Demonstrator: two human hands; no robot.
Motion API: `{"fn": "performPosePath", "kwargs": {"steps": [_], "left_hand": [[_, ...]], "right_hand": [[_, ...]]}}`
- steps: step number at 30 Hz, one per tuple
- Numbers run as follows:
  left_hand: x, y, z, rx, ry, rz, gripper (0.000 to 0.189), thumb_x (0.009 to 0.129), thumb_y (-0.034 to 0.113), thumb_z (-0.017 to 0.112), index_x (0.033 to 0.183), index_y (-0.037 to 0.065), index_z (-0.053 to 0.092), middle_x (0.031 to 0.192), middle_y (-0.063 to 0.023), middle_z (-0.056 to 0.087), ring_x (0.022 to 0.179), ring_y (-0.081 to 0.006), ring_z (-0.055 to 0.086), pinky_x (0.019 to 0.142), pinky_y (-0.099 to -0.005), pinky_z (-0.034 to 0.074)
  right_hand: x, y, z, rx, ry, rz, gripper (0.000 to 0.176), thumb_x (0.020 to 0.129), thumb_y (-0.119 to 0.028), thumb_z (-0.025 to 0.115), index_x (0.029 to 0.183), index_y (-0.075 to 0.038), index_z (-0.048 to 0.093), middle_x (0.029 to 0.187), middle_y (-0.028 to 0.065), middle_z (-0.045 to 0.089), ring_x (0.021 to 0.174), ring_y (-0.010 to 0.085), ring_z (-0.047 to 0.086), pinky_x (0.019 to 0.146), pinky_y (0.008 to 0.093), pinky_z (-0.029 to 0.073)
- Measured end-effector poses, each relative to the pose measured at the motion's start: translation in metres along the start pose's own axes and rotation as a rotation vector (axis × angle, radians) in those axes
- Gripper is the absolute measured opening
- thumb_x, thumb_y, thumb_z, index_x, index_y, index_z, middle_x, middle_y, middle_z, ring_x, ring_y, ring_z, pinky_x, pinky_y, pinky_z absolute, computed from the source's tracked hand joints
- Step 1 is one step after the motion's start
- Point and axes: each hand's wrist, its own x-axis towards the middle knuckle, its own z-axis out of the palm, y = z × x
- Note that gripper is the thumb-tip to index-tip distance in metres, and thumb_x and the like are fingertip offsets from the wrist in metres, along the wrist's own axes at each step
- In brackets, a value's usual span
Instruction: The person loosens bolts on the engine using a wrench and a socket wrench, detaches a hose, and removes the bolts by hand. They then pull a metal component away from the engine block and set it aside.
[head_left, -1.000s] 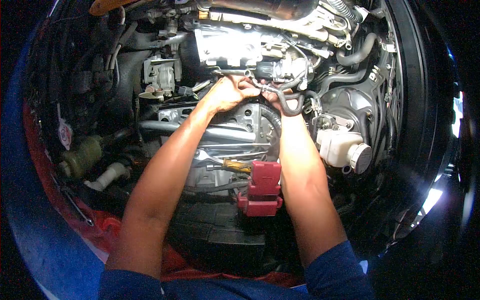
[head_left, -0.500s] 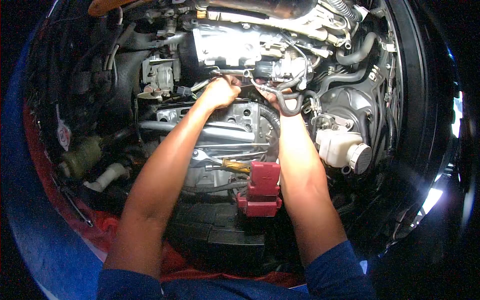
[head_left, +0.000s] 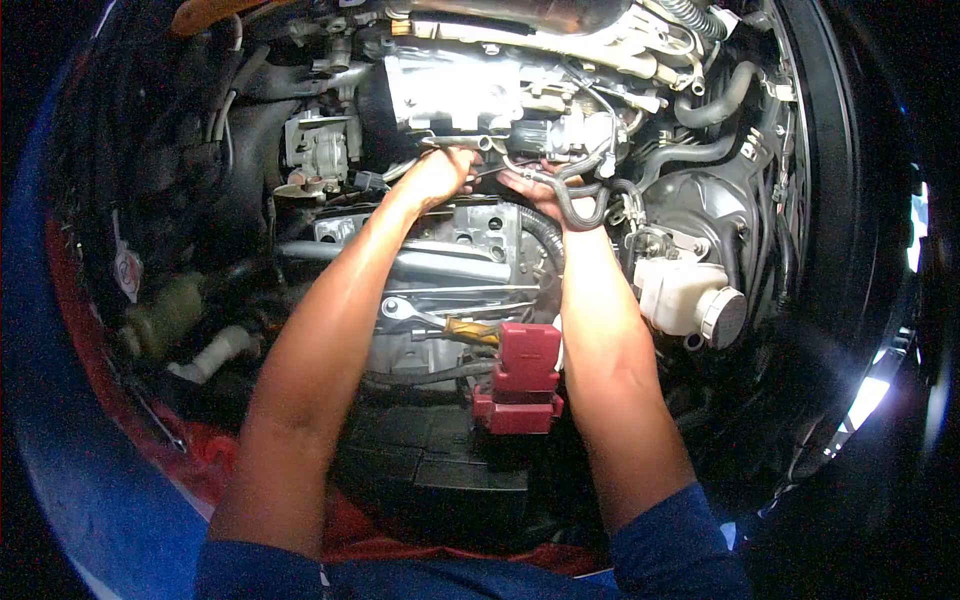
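Observation:
Both my hands reach deep into an engine bay, below the brightly lit metal engine part (head_left: 455, 90). My left hand (head_left: 445, 175) has its fingers curled in a pinch near a thin metal pipe; what lies in them is hidden. Between the hands runs a thin, dark, rod-like piece (head_left: 490, 171), too small to name. My right hand (head_left: 535, 192) is partly covered by a looped black hose (head_left: 590, 212). Its fingers point left towards the other hand and look closed around something I cannot make out.
A ratchet (head_left: 405, 310) lies in front of the hands, beside a red terminal cover (head_left: 528, 362) above the black battery (head_left: 440, 460). On the right stands a white fluid reservoir (head_left: 680, 295). A ribbed hose (head_left: 540, 235) runs near my right wrist. Red cloth (head_left: 350, 530) covers the front edge.
The fingers of my right hand have shifted slightly left and show more below the hose. My left hand has turned a little, staying in the same place.

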Motion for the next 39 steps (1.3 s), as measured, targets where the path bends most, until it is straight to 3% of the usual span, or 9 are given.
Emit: {"fn": "performPosePath", "kwargs": {"steps": [3,8,10,14,16,17,28,32,39], "left_hand": [[-0.012,0.007,-0.009,0.323,0.043,0.13,0.037,0.094,0.025,0.04,0.117,0.003,0.059,0.106,-0.0201,0.064,0.1,-0.034,0.061,0.09,-0.0383,0.046],[-0.077,0.015,-0.026,0.633,0.187,0.351,0.025,0.089,0.018,0.05,0.105,0.005,0.063,0.1,-0.0197,0.064,0.097,-0.0359,0.061,0.088,-0.0417,0.047],[-0.102,0.012,-0.028,0.786,0.134,0.404,0.02,0.084,0.013,0.054,0.099,0.005,0.064,0.093,-0.0175,0.064,0.092,-0.0339,0.062,0.084,-0.0407,0.049],[-0.125,-0.013,-0.011,1.051,0.053,0.525,0.017,0.077,0.005,0.055,0.092,0.005,0.061,0.089,-0.0125,0.058,0.088,-0.0301,0.058,0.078,-0.0396,0.048],[-0.131,-0.014,-0.003,1.065,0.104,0.513,0.023,0.079,0.004,0.053,0.101,0.004,0.057,0.095,-0.012,0.054,0.093,-0.0286,0.055,0.081,-0.0382,0.046],[-0.13,-0.015,-0.002,1.059,0.104,0.496,0.024,0.079,0.004,0.053,0.102,0.003,0.056,0.095,-0.0126,0.054,0.093,-0.0288,0.055,0.082,-0.0381,0.046],[-0.14,0.013,-0.036,1.052,0.209,0.534,0.018,0.089,0.012,0.049,0.104,0.004,0.055,0.091,-0.0141,0.055,0.087,-0.0305,0.056,0.076,-0.0426,0.047],[-0.115,0.032,-0.05,1.236,0.248,0.58,0.018,0.087,0.012,0.049,0.101,0.005,0.058,0.089,-0.0126,0.056,0.09,-0.0278,0.055,0.078,-0.0399,0.045],[-0.096,0.039,-0.05,1.169,0.136,0.476,0.025,0.084,0.008,0.049,0.106,0.011,0.06,0.091,-0.0121,0.058,0.092,-0.029,0.056,0.084,-0.0405,0.045]], "right_hand": [[0.001,-0.006,0.005,0.302,0.166,0.138,0.063,0.064,0.018,0.069,0.119,0.007,0.039,0.117,0.0266,0.052,0.111,0.039,0.054,0.098,0.0524,0.047],[-0.004,-0.002,0.004,0.2,0.086,0.12,0.066,0.061,0.018,0.071,0.119,0.008,0.043,0.12,0.0268,0.05,0.115,0.0391,0.051,0.098,0.053,0.047],[0.0,-0.01,0.001,0.514,0.111,0.27,0.066,0.063,0.017,0.07,0.122,0.009,0.041,0.122,0.0283,0.049,0.117,0.0415,0.049,0.099,0.0537,0.045],[-0.001,-0.007,0.002,0.499,0.13,0.198,0.055,0.076,0.013,0.06,0.124,0.01,0.033,0.128,0.0323,0.042,0.119,0.0468,0.044,0.105,0.0574,0.038],[-0.002,-0.004,0.012,0.161,0.114,0.109,0.057,0.085,0.0,0.054,0.13,0.013,0.022,0.134,0.0359,0.032,0.126,0.0489,0.034,0.109,0.0591,0.028],[-0.006,-0.007,0.015,0.428,0.168,0.131,0.068,0.088,-0.01,0.053,0.135,0.017,0.013,0.139,0.0372,0.026,0.132,0.0501,0.026,0.113,0.0581,0.019],[-0.001,-0.001,-0.007,0.423,0.046,0.136,0.062,0.079,0.007,0.059,0.128,0.008,0.023,0.131,0.036,0.034,0.125,0.0503,0.035,0.105,0.0635,0.033],[0.002,-0.006,-0.007,0.726,0.18,0.229,0.071,0.074,0.014,0.062,0.131,0.005,0.021,0.128,0.0332,0.039,0.119,0.0507,0.043,0.1,0.0651,0.038],[0.005,0.005,-0.023,0.48,0.134,0.132,0.052,0.088,0.001,0.05,0.132,0.003,0.021,0.132,0.0349,0.034,0.124,0.0517,0.036,0.102,0.0668,0.034]]}}
